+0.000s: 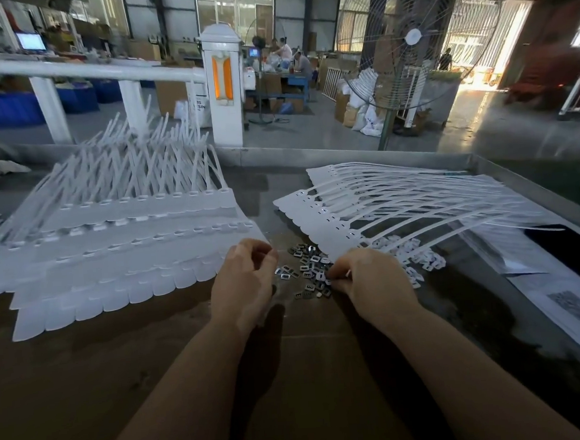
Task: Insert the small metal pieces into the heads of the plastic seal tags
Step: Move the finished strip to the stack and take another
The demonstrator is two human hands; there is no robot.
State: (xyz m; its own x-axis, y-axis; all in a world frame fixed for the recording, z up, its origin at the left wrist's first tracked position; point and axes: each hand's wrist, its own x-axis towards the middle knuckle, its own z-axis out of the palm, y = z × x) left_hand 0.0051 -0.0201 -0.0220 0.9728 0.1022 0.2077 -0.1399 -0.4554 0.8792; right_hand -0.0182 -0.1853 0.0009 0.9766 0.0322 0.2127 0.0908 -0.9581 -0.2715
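Note:
A heap of small metal pieces (307, 270) lies on the dark table between my hands. Rows of white plastic seal tags (119, 252) are stacked to the left, their tails fanning upward. A second fanned stack of tags (366, 207) lies to the right, tails pointing right. My left hand (243, 285) hovers at the left stack's near corner, fingers curled; whether they hold anything is hidden. My right hand (372, 282) sits at the heap's right edge, its fingertips pinching among the metal pieces.
Small white plastic parts (411, 256) are piled under the right stack. Printed papers (569, 306) and a dark flat object (571, 244) lie at the right. The table's raised metal rim (505, 174) runs along the back. A large fan (413, 39) stands beyond.

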